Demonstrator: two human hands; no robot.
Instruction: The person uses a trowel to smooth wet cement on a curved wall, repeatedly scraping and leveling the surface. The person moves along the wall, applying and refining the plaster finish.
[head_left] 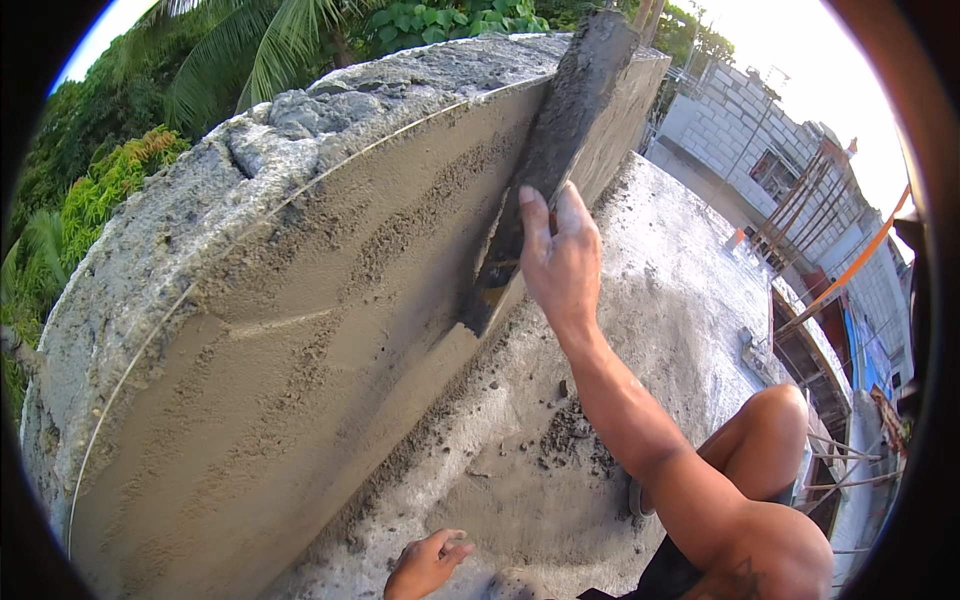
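Head view is showing the right hand wrapping its fingers around the handle of a long mortar-caked float, which is lying flat against the wet plaster on the low wall, while the left hand is resting on the concrete slab with fingers loosely curled. If the float is tilting, its edge is likely gouging the fresh coat or dragging mortar off.

R hand on float, wet plaster wall.
R hand presses long mortar-caked float flat vs wet grey plaster wall face; L hand rests loosely curled on rough concrete slab, near wall base.
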